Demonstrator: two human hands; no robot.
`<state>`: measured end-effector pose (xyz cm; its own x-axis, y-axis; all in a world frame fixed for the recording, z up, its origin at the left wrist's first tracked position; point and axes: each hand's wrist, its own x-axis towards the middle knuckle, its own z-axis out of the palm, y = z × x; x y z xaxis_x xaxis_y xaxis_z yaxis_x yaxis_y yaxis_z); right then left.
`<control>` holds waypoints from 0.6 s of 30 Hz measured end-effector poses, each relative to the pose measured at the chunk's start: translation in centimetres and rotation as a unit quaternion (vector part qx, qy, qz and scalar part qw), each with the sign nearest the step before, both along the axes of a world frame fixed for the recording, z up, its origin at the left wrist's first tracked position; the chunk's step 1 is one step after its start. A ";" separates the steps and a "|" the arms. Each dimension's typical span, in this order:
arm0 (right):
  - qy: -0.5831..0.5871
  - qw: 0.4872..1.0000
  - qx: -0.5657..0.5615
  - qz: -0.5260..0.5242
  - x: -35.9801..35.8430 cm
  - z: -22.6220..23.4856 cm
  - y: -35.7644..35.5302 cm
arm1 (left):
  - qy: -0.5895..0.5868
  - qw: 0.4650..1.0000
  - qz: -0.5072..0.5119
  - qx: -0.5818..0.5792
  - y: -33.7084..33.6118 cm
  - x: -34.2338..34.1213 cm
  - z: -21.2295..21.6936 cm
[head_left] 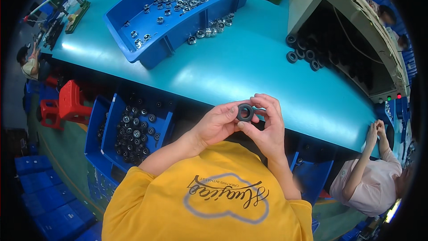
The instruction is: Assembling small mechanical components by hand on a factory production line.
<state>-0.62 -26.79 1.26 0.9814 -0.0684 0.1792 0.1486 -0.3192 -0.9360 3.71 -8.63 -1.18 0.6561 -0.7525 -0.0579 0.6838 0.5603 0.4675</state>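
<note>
Broadly, the counter (214, 71) crosses the view, its near edge slanting from upper left to lower right, just beyond the two hands. Its open room is the bare strip between that edge and the tray, widening into a clear stretch toward the box. The wearer's yellow shirt (214, 227) fills the lower middle and hides what is under it. At right stands the pale box (307, 0); dark pieces deep in its shadowed mouth are hard to make out. A co-worker (374, 183), partly lost in the black lens rim, has both hands at the counter's edge. The blue tray (187, 24) runs off the top of the view. Under the counter at left, a bin (107, 138) is partly covered by the wearer's arm.

The left hand (216, 122) pinches the ring from its left side, while the right hand (267, 129) grips it from the right, thumb at its lower rim and fingers curled above; some fingertips behind it are out of sight. Shiny parts (178, 0) lie in the tray, dark wheels (136, 131) in the bin. Smallest, the black ring (245, 112) sits between both hands' fingertips, hole toward the camera.
</note>
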 end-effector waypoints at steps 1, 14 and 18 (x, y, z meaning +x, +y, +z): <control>0.012 1.000 0.018 0.002 -0.1 -0.3 0.0 | 0.004 1.000 -0.001 -0.005 0.0 0.0 -0.1; 0.103 0.973 0.205 0.007 -0.7 -1.5 0.2 | 0.052 0.998 -0.001 -0.028 -0.4 -0.3 -1.9; 0.106 0.970 0.217 0.009 -0.8 -1.6 0.1 | 0.050 0.998 -0.001 -0.030 -0.4 -0.3 -1.6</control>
<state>-1.46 -26.67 -0.37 0.9949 -0.0745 -0.0681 -0.0593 0.1135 -0.9918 3.41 -9.01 -2.77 0.6477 -0.7579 -0.0782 0.7266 0.5836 0.3625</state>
